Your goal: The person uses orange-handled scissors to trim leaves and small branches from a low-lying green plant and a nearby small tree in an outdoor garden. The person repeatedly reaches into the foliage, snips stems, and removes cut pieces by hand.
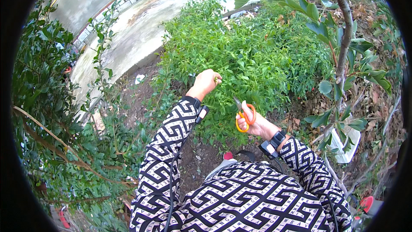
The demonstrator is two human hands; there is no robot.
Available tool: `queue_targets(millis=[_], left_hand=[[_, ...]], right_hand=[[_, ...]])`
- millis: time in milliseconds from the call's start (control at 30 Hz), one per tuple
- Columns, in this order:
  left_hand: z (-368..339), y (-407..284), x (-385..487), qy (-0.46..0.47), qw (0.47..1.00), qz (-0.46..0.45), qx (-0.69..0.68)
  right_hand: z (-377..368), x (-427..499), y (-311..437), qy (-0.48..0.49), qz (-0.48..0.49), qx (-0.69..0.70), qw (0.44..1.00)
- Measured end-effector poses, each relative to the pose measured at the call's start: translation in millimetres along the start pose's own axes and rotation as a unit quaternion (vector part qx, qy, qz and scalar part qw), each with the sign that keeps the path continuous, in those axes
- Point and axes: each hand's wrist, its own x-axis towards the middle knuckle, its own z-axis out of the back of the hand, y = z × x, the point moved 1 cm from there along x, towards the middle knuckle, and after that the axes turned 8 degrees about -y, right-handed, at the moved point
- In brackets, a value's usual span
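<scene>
My left hand point(207, 82) is at the near left side of a dense patch of leafy green plants point(251, 61), its fingers curled around a small bit of greenery at a stem. To its right and a little nearer to me, my right hand point(252, 123) holds scissors point(249, 119) by their orange handles. The metal blades point up and left among the leaves; whether they are parted is not plain. Each wrist carries a strap with a small device and a cable.
A thin tree trunk point(346, 35) with broad leaves rises at the right, beside a white plastic container point(346, 145). Shrubs point(42, 71) crowd the left. A concrete path point(141, 25) runs behind, with a raised edge next to the soil. A bare branch point(58, 138) arches at lower left.
</scene>
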Motion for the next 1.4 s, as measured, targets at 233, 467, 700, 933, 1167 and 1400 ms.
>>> queue_targets(millis=[233,467,700,933,1167,1400], left_hand=[[-20.1,23.6,0.1,0.104,0.959,0.205,0.166],[-5.8,28.1,-13.4,0.068,0.967,0.223,0.103],[8.8,13.7,-20.9,-0.011,0.979,0.183,0.093],[13.1,12.2,-33.9,-0.066,0.984,0.158,0.048],[69.1,22.8,-64.7,-0.413,0.900,0.128,-0.057],[87.7,-7.5,-121.1,-0.258,0.904,0.291,-0.178]], right_hand=[[-15.6,-16.4,-0.4,0.021,0.023,-0.129,0.991],[-53.6,1.9,19.1,0.028,0.108,-0.254,0.961],[-63.7,42.3,33.3,-0.022,0.092,-0.356,0.930],[-62.1,68.2,40.5,-0.018,0.160,-0.375,0.913],[-32.8,15.7,30.9,0.087,0.154,-0.238,0.955],[-16.6,-8.7,4.0,0.115,0.067,-0.391,0.911]])
